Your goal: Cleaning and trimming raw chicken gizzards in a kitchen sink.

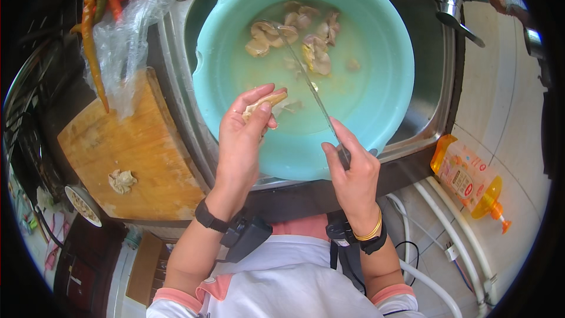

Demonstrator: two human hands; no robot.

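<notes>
My left hand (247, 126) pinches a pale piece of meat (271, 99) between thumb and fingers, over the near left part of a turquoise plastic basin (397, 62). Gripped in my right hand (355, 163) is the dark handle of a long thin knife (304, 73); its blade points away across the basin, clear of the held piece. Several pieces of pale, folded meat (269, 37) lie in cloudy water at the basin's far side. One of them has yellow fat (312, 55) along its edge. What sort of meat it is I cannot tell.
The basin stands in a steel sink (428, 123) with a tap (450, 4) at right. On the left, a wooden cutting board (145, 154) bears a small meat piece (122, 181), beside a bowl (84, 205). Chillies (90, 44) lie on a plastic bag (119, 48). A pump bottle (468, 176) is at right.
</notes>
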